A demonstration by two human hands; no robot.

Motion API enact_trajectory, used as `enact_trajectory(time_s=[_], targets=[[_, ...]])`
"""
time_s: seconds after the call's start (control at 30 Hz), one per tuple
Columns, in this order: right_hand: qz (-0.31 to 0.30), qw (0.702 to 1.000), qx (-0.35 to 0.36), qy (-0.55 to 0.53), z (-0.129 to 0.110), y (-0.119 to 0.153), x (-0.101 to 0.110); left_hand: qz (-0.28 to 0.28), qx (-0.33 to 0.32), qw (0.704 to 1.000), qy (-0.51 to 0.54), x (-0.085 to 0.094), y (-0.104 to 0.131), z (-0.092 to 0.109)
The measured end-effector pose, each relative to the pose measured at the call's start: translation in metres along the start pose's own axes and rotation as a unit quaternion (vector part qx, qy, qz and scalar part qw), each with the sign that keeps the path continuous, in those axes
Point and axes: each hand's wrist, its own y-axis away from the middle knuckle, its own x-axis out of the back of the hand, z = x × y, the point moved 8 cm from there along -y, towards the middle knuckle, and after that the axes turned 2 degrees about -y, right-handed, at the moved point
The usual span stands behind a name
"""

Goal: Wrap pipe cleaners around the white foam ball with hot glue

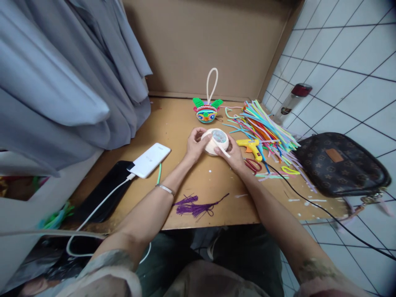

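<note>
A round white roll-like thing (206, 145) with a pale blue-grey patterned centre is held between my two hands just above the wooden table. My left hand (197, 145) grips its left side, with the thumb lying across the near face. On the other side my right hand (232, 152) has its fingers closed round the edge. A loose white strip (223, 152) sticks out from the thing, by the right thumb. Behind it stands a colourful animal-head ornament (207, 113) with green ears and a white loop. To the right lies a yellow glue gun (250, 146).
Many coloured pipe cleaners (269, 128) are heaped at the right, near red-handled scissors (253, 165) and a brown patterned bag (340, 165). Purple tassels (194, 207) lie near the front edge. A white power bank (151, 160) with a cable is at left. A bottle (292, 101) stands behind.
</note>
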Motion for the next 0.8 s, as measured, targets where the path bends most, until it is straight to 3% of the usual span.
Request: enact_trajectory(time_s=[0.23, 0.5, 0.8], targets=[[0.025, 1.000, 0.004, -0.008, 0.005, -0.002, 0.000, -0.017, -0.112, 0.990, -0.087, -0.001, 0.008, 0.024], [0.035, 0.999, -0.008, 0.003, 0.008, -0.002, 0.004, -0.065, -0.171, 0.967, -0.177, -0.006, 0.017, 0.037], [0.035, 0.999, -0.005, -0.007, 0.006, -0.002, 0.006, -0.109, -0.234, 0.901, -0.350, -0.015, 0.023, 0.032]])
